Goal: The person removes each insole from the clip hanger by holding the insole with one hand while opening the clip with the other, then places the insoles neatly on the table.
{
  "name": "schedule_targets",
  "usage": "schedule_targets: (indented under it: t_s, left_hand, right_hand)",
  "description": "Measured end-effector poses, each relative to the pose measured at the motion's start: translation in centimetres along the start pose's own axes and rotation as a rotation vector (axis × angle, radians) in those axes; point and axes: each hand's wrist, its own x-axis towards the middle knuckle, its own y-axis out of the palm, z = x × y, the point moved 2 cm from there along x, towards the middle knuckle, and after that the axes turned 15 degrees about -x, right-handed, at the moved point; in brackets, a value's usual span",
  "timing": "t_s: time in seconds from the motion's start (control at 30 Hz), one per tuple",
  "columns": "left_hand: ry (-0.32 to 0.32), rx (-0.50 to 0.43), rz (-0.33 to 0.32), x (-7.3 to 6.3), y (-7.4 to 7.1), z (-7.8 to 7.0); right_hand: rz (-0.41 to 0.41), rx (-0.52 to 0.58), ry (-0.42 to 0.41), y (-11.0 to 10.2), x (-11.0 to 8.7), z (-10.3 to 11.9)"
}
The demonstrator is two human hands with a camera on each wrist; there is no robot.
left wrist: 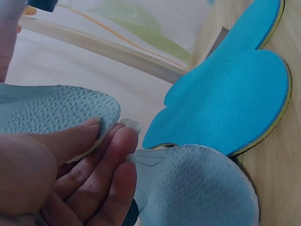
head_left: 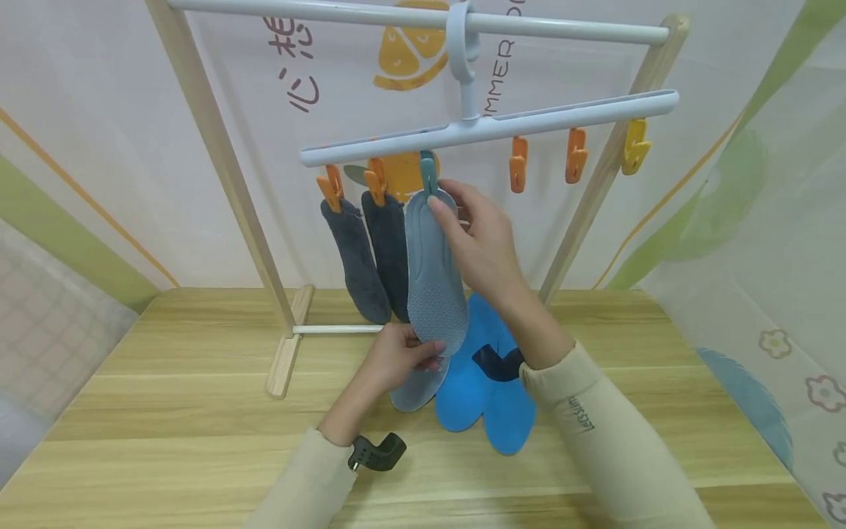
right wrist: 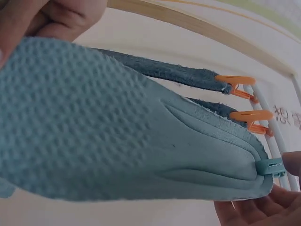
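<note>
A grey-blue insole [head_left: 436,279] with a dimpled forefoot hangs upright from a teal clothespin [head_left: 428,173] on a white hanger [head_left: 489,128]. At its upper end, my right hand [head_left: 485,242] has the thumb against the clothespin, with the fingers behind the insole. Lower down, my left hand [head_left: 396,358] pinches the insole's bottom edge between thumb and fingers; the left wrist view shows this edge [left wrist: 106,113] close up. A second grey-blue insole [left wrist: 202,188] lies on the table just below the left hand, partly hidden by it in the head view.
Left of the held insole, two dark fuzzy insoles [head_left: 357,261] hang from orange clothespins [head_left: 333,189]. Further orange clothespins [head_left: 518,165] and a yellow one [head_left: 635,147] hang at right. Blue insoles [head_left: 509,422] lie on the wooden table [head_left: 165,389]. The rack's wooden post [head_left: 225,162] stands at left.
</note>
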Motion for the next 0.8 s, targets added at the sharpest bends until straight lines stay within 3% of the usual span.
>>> schedule_targets:
  t_s: [0.33,0.8]
  left_hand:
    - [0.013,-0.005,0.014,-0.2,-0.2,-0.1]
    - [0.003,-0.029,0.019,-0.3,-0.4,-0.2]
  right_hand:
    - [0.119,0.073,0.028,-0.3,2.0,1.0]
    - [0.171,0.161,0.081,-0.1,3.3,1.4]
